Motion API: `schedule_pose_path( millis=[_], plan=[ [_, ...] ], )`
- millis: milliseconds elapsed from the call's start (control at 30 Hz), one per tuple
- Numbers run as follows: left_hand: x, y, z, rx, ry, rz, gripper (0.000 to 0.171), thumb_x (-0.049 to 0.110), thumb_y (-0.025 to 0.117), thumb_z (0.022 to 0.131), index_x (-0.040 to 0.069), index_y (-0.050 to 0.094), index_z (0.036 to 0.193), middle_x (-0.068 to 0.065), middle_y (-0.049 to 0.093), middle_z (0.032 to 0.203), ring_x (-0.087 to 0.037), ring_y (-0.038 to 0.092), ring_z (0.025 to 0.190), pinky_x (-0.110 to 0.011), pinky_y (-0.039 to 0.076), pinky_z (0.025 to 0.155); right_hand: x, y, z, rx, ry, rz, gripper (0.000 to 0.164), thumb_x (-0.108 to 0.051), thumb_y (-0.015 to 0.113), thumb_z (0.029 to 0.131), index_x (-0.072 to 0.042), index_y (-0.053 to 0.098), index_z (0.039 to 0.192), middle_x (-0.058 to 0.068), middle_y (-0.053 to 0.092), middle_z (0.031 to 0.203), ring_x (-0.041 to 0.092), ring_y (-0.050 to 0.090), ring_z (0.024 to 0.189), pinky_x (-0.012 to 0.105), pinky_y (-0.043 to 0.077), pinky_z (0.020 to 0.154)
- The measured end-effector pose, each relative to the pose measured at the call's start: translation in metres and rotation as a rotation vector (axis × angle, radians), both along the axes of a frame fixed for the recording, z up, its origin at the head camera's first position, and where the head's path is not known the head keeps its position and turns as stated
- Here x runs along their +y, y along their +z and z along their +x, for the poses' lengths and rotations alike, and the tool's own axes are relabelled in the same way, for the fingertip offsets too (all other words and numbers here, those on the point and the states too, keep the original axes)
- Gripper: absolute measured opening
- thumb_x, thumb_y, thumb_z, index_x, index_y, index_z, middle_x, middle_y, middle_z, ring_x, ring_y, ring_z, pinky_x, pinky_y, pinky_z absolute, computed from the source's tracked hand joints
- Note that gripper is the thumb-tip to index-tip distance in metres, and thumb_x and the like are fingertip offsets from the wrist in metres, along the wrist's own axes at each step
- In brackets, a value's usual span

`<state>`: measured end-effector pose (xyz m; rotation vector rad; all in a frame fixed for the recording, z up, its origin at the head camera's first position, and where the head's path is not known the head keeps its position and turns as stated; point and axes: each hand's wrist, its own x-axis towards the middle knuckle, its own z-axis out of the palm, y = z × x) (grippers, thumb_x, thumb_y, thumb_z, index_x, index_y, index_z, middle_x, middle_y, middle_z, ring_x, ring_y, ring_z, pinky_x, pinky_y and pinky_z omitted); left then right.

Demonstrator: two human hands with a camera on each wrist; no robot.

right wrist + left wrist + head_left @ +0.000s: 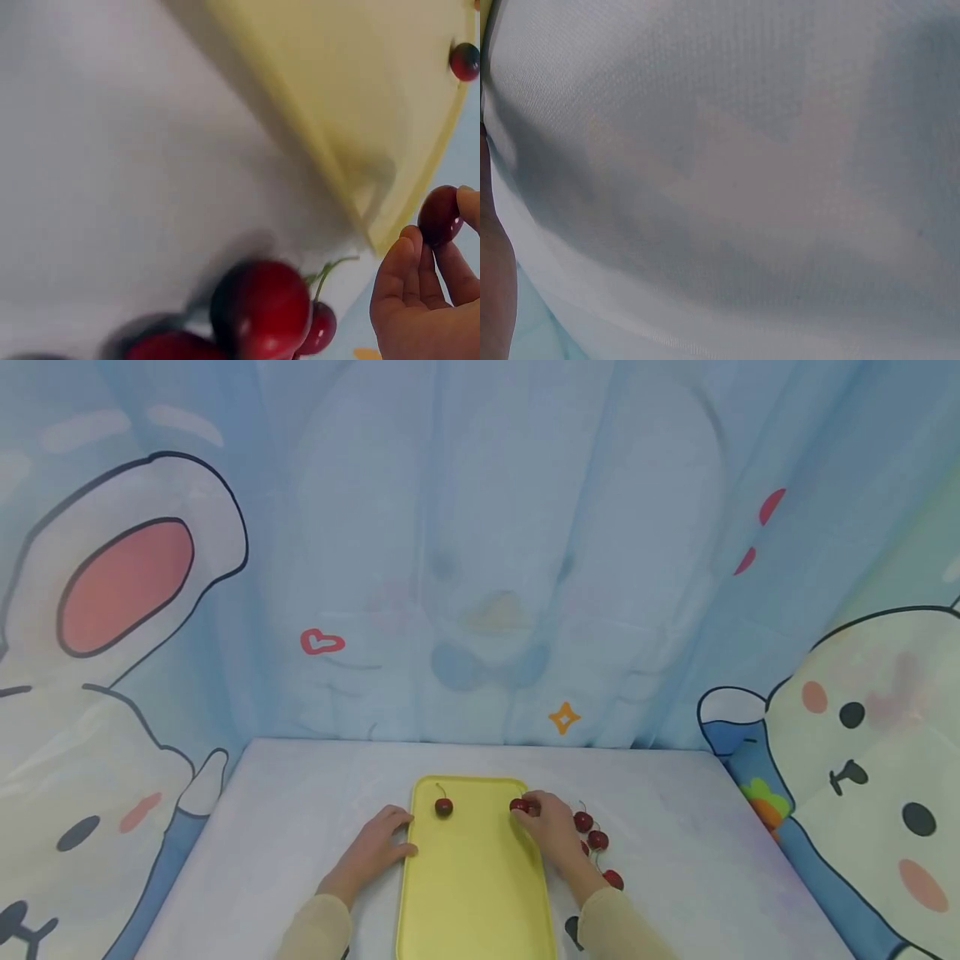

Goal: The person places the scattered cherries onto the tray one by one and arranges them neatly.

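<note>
A yellow tray [472, 877] lies on the white table. One dark red cherry [444, 807] with its stem up sits near the tray's far left corner. Over the far right corner my right hand [553, 828] pinches another cherry [440, 216] between thumb and fingertips. At the tray's left edge rests my left hand [375, 845], fingers extended and fingertips at the rim, holding nothing. In the left wrist view only a sliver of the hand [496, 285] shows, beside white cloth.
Several loose cherries [597, 840] lie on the table [675, 827] right of the tray, partly behind the right forearm. Close up, a large cherry [261, 309] fills the right wrist view's lower part. A blue cartoon-printed curtain [487, 527] hangs behind the table.
</note>
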<state>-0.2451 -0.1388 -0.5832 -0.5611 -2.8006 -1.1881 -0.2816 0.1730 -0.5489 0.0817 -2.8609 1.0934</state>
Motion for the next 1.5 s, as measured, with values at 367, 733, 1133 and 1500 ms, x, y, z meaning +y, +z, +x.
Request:
schedule_pose_path(
  millis=[367, 733, 1133, 1500],
  plan=[
    [0.0, 0.003, -0.001, -0.002, -0.003, 0.006, 0.043, 0.015, 0.076, 0.085, -0.003, 0.061, 0.121, -0.008, 0.056, 0.119, -0.027, 0.056, 0.112, -0.046, 0.047, 0.101, -0.04, -0.009, -0.008, 0.045, 0.136, 0.012, 0.029, -0.011, 0.073, 0.086, 0.005, 0.067, 0.109, 0.009, 0.064, 0.089, 0.02, 0.057, 0.078, 0.038, 0.053, 0.07],
    [-0.001, -0.002, -0.002, 0.021, -0.008, -0.001, 0.043, 0.015, 0.077, 0.084, -0.003, 0.062, 0.12, -0.008, 0.057, 0.117, -0.026, 0.057, 0.11, -0.045, 0.048, 0.1, -0.058, -0.018, -0.014, 0.07, 0.12, 0.032, 0.029, -0.011, 0.075, 0.085, 0.004, 0.068, 0.108, 0.015, 0.067, 0.098, 0.028, 0.064, 0.088, 0.042, 0.056, 0.078],
    [-0.001, -0.001, -0.002, 0.006, -0.009, -0.013, 0.043, 0.016, 0.076, 0.085, -0.003, 0.061, 0.121, -0.008, 0.056, 0.118, -0.026, 0.056, 0.111, -0.045, 0.048, 0.1, -0.061, -0.019, -0.016, 0.019, 0.106, -0.002, 0.032, -0.01, 0.073, 0.087, 0.005, 0.067, 0.114, 0.017, 0.068, 0.104, 0.029, 0.066, 0.091, 0.042, 0.057, 0.081],
    [0.0, -0.001, -0.002, -0.011, 0.004, -0.02, 0.043, 0.017, 0.076, 0.086, -0.002, 0.061, 0.121, -0.007, 0.056, 0.119, -0.026, 0.056, 0.112, -0.044, 0.047, 0.101, -0.059, -0.017, -0.015, -0.018, 0.097, -0.036, 0.038, -0.012, 0.071, 0.089, 0.007, 0.062, 0.121, 0.021, 0.066, 0.113, 0.034, 0.064, 0.101, 0.046, 0.056, 0.087]
  ],
)
